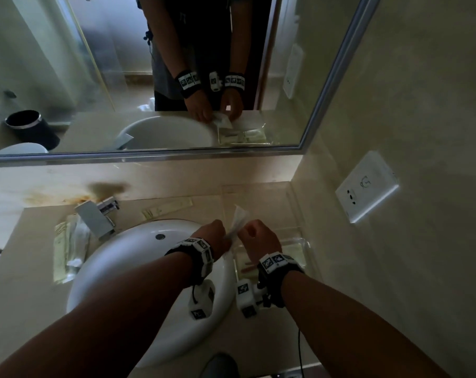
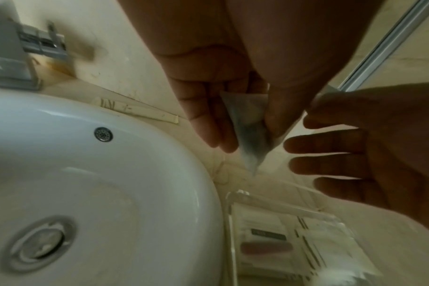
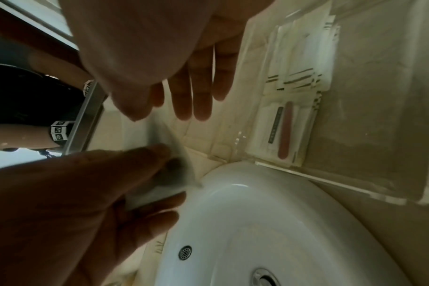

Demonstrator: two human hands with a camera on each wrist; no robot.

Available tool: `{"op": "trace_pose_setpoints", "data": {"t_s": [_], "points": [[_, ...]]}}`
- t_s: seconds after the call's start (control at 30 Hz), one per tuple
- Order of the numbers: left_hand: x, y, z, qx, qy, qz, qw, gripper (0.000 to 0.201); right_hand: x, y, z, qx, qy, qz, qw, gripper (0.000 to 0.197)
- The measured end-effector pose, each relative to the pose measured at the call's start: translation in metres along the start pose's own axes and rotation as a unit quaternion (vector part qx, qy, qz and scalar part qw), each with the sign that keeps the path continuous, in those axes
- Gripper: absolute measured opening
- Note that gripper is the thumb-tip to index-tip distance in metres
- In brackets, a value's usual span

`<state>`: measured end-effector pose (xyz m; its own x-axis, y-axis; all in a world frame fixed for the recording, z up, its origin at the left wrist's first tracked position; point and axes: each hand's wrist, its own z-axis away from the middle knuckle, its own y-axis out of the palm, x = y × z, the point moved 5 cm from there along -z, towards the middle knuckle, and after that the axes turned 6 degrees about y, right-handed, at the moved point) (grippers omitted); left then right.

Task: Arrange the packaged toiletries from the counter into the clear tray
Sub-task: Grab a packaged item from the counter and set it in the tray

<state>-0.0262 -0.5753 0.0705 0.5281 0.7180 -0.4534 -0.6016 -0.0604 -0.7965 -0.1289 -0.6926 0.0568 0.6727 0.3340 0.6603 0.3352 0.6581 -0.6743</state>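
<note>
A thin white translucent packet stands upright between my two hands, above the gap between basin and tray. My left hand pinches its lower part between thumb and fingers. My right hand meets the packet's upper edge with thumb and index finger, its other fingers straight. The clear tray sits on the counter just right of the basin, under my right wrist. Several flat packets lie in its near part, one with a pink stick. More packets lie left of the faucet.
A white basin fills the counter's middle, with a chrome faucet behind it. One long packet lies along the back wall. A mirror hangs above, and a white wall outlet is on the right wall.
</note>
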Motion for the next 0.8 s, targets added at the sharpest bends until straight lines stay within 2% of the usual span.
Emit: {"op": "trace_pose_setpoints", "data": {"t_s": [0.07,0.2,0.37,0.43,0.5,0.57,0.7,0.8], "points": [[-0.013,0.006,0.0,-0.001,0.009,0.025,1.0,0.029,-0.004,0.0,-0.001,0.027,0.001,-0.035,0.999,0.023],[-0.037,0.014,-0.004,0.004,0.039,0.034,0.999,0.027,-0.016,-0.001,-0.005,0.029,0.026,-0.13,0.991,0.035],[-0.051,0.032,-0.01,0.056,0.061,-0.009,0.997,0.03,-0.031,-0.021,-0.002,-0.004,0.028,-0.136,0.99,0.043],[-0.052,0.035,-0.01,0.072,0.044,-0.007,0.996,0.048,-0.04,-0.029,-0.001,-0.02,0.04,-0.104,0.994,0.042],[-0.053,0.034,-0.011,0.067,0.043,0.015,0.997,0.067,-0.049,-0.033,0.002,-0.021,0.044,-0.067,0.997,0.035],[-0.056,0.033,-0.012,0.053,0.039,0.044,0.997,0.078,-0.054,-0.035,0.007,-0.009,0.03,-0.034,0.999,0.03],[-0.059,0.034,-0.016,0.008,0.02,0.091,0.996,0.074,-0.063,-0.036,0.018,0.037,0.022,0.009,0.999,0.022],[-0.061,0.042,-0.022,0.019,0.015,0.102,0.995,0.058,-0.071,-0.035,0.025,0.051,0.026,0.029,0.998,0.02]]}}
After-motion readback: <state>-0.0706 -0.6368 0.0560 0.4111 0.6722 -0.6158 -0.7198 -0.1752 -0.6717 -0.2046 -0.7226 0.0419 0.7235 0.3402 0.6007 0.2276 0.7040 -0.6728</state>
